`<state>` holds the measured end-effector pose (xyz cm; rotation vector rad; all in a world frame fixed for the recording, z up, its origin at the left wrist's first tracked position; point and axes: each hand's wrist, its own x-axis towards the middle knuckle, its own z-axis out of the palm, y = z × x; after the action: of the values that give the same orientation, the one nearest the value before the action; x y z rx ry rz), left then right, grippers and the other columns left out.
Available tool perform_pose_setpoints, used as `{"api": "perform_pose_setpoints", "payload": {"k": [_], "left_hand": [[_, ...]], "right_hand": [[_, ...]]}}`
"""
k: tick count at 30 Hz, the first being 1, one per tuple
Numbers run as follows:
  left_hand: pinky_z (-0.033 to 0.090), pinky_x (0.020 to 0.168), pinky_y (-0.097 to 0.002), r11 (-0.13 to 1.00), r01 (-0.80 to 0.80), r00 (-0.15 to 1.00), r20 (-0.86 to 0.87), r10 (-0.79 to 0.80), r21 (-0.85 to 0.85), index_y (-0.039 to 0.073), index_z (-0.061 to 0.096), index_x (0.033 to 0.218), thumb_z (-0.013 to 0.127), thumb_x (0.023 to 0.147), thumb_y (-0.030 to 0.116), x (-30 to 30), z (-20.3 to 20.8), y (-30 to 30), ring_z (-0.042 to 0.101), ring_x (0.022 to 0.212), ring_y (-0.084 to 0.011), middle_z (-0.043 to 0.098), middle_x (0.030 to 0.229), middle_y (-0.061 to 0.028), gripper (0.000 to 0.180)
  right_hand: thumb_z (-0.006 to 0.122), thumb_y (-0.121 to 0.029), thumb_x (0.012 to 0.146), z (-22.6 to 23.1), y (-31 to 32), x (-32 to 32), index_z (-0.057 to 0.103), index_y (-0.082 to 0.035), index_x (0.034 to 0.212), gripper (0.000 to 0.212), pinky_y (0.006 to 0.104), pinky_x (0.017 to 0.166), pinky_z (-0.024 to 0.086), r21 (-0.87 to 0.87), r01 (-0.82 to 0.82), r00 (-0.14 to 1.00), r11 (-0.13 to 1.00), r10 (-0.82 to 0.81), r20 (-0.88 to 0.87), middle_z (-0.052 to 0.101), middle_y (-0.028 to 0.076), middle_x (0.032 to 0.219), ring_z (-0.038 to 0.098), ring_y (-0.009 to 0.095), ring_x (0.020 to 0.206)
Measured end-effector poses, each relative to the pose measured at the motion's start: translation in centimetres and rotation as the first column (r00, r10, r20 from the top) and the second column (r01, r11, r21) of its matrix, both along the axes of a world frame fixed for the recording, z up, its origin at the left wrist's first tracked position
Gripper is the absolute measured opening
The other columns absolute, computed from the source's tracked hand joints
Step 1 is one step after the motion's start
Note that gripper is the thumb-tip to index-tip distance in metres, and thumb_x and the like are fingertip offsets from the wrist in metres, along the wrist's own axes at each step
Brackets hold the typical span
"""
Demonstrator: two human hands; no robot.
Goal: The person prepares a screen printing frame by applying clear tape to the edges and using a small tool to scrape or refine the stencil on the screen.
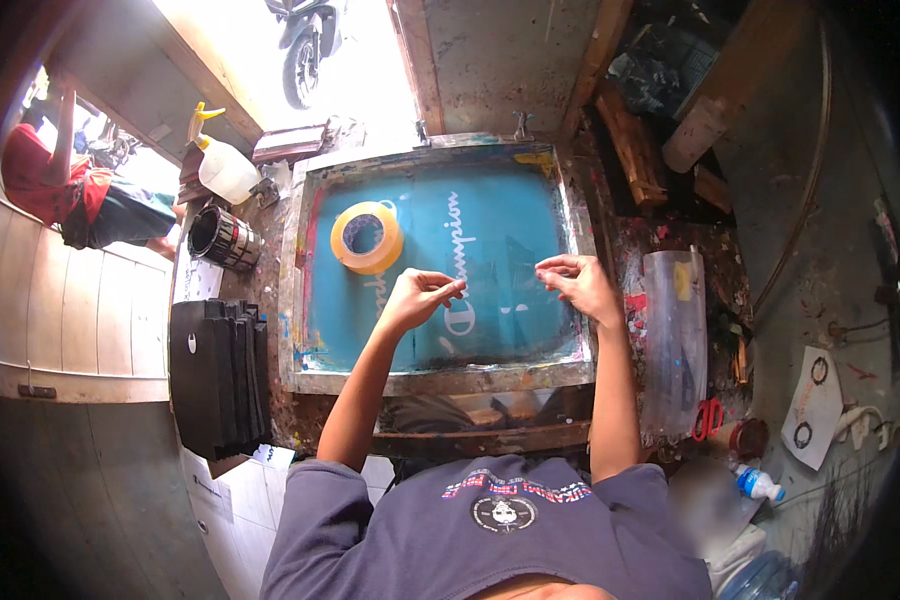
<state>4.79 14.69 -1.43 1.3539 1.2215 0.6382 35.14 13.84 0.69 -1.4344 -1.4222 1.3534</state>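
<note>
2 forearms (360,395): fwd, over frame's (450,383) near edge
L hand (417,296): fingers bunched; can't tell if gripping
R hand (582,287): fingers part-curled; grip unclear too
Tape roll (374,264): on blue mesh (510,230), twd frame's far-L corner

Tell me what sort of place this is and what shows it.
Likely a small screen-printing workshop: there's a rectangular, wide-framed teal screen showing pale lettering, a round roll of yellowish tape resting on it, and a cylindrical, black-and-white streaked can to the screen's left.

Anything in the right grip (582,286) is too small to tell; the top edge crops the motorcycle (302,70).
</note>
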Motion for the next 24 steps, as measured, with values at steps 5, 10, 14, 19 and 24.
{"api": "perform_pose_setpoints", "payload": {"k": [5,10,14,19,24], "left_hand": [[0.054,0.069,-0.0266,0.993,-0.055,0.987,-0.145,0.069,0.101,-0.001,0.078,0.098,0.077,0.089,0.027,0.5,-1.7,0.4,0.065,0.070,-0.0084,0.075,0.080,-0.0067,0.030],[0.055,0.069,-0.0270,0.979,-0.084,0.976,-0.185,0.119,0.185,0.000,0.078,0.096,0.080,0.085,0.028,0.6,-2.5,0.3,0.067,0.071,-0.0100,0.076,0.081,-0.0104,0.030],[0.054,0.066,-0.0275,0.969,-0.108,0.969,-0.194,0.152,0.221,0.001,0.079,0.093,0.082,0.081,0.027,0.6,-2.8,0.0,0.068,0.066,-0.0116,0.076,0.078,-0.0126,0.028],[0.054,0.065,-0.0264,0.968,-0.102,0.965,-0.213,0.152,0.230,0.001,0.079,0.092,0.082,0.082,0.028,0.7,-2.6,0.3,0.067,0.067,-0.0095,0.075,0.076,-0.0099,0.029],[0.054,0.065,-0.0255,0.972,-0.048,0.949,-0.294,0.115,0.228,0.001,0.079,0.091,0.083,0.081,0.031,0.8,-2.0,0.5,0.067,0.069,-0.0078,0.075,0.075,-0.0084,0.031]], "right_hand": [[0.077,-0.007,0.081,-1.8,0.2,-0.2,0.075,-0.007,0.103,0.023,0.0276,0.064,0.053,0.074,-0.007,0.989,0.997,-0.004,0.149,0.075,0.010,0.085,0.069,0.012,0.077],[0.076,-0.007,0.082,-1.4,0.0,-0.8,0.074,-0.007,0.105,0.023,0.0276,0.066,0.053,0.070,0.005,0.958,0.998,-0.025,0.287,0.074,0.009,0.082,0.069,0.012,0.074],[0.075,-0.007,0.081,-1.1,-0.2,-1.2,0.074,-0.007,0.107,0.026,0.0294,0.068,0.054,0.106,0.016,0.941,0.994,-0.051,0.335,0.074,0.010,0.080,0.070,0.015,0.074],[0.075,-0.009,0.080,-1.8,-0.2,-1.0,0.074,-0.008,0.107,0.027,0.0315,0.071,0.055,0.123,0.020,0.924,0.992,-0.065,0.376,0.074,0.011,0.082,0.072,0.018,0.075],[0.075,-0.013,0.080,-1.7,-0.4,-1.3,0.075,-0.012,0.108,0.028,0.0353,0.074,0.056,0.132,0.034,0.890,0.991,-0.090,0.448,0.075,0.011,0.086,0.073,0.024,0.079]]}}
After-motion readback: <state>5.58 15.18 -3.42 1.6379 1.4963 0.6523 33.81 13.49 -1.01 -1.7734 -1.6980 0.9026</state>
